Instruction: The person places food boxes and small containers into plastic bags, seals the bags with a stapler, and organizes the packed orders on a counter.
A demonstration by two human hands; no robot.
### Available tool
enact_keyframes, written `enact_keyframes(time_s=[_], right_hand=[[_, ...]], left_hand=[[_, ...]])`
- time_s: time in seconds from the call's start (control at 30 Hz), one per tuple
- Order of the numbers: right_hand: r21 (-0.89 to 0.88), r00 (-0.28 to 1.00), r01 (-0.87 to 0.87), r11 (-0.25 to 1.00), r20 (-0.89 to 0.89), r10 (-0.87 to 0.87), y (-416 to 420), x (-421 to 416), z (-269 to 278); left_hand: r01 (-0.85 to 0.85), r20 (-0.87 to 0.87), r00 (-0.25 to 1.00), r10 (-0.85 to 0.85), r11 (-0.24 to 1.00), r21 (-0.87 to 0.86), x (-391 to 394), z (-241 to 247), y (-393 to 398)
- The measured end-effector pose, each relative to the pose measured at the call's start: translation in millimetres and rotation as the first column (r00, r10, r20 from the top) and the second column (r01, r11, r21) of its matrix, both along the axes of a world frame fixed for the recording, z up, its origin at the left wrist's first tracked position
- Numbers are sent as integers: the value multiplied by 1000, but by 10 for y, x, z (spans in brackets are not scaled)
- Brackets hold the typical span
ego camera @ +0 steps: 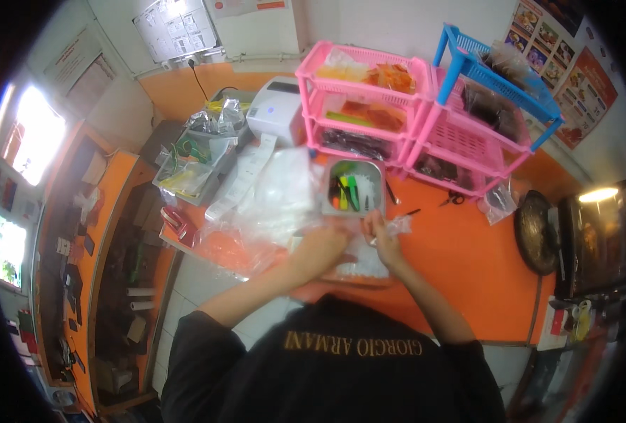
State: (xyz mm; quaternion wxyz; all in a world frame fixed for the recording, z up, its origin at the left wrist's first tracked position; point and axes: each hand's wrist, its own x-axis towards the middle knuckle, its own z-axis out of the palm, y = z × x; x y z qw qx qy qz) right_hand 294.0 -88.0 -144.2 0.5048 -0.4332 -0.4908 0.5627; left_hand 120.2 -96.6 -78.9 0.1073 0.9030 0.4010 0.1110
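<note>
Both of my hands are over the near part of an orange table (466, 259). My left hand (324, 247) is blurred, its fingers curled at the edge of clear plastic; whether it grips anything I cannot tell. My right hand (384, 240) holds a small crumpled clear plastic packet (399, 226), which sticks out to its right. Below and between the hands lies a whitish translucent plastic bag (364, 264). Just beyond them sits a metal tray (325, 203) with green and yellow markers (348, 193) and white pieces in it.
Clear plastic bags (286, 190) and a paper label strip (249, 174) lie left, before a white label printer (277, 108). Grey bins (223, 164), a red tape dispenser (180, 226), pink racks (365, 95), a blue rack (495, 74), scissors (453, 199) and a round dark pan (536, 232) surround the workspace.
</note>
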Motion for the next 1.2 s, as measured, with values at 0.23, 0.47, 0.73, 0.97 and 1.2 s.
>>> enact_keyframes(time_s=[0.23, 0.47, 0.73, 0.97, 1.2], right_hand=[[384, 863, -116, 916, 495, -98, -183, -12, 376], [458, 695, -311, 833, 708, -130, -325, 82, 235], [297, 722, -439, 848, 679, 136, -315, 31, 236], [158, 776, -414, 896, 576, 257, -267, 82, 186], [209, 941, -186, 960, 318, 113, -202, 12, 86]], left_hand=[[1, 81, 997, 6, 995, -95, -64, -234, 113], [76, 147, 987, -60, 991, -107, -59, -129, 23], [273, -24, 947, -321, 840, -468, -688, 710, -519], [-21, -149, 989, 2, 991, -129, -1025, 451, -12], [246, 188, 957, -220, 961, -125, -165, -579, 206]])
